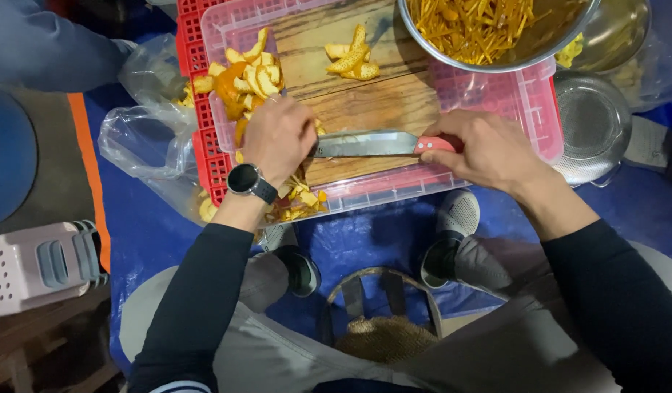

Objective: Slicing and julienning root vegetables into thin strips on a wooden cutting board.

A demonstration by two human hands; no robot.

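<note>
Now | right hand [488, 151] grips knife [372, 144] | left hand [277, 138] pins peel [241, 80]

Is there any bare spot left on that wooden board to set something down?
Yes: the cutting board is bare between the big peel pile and the small peel heap, and below that heap down to the knife. The left edge by the left hand is crowded with scraps.

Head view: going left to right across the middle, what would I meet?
Pink stool → clear plastic bag → wristwatch → left hand → knife blade → right hand on the pink knife handle → metal strainer.
</note>
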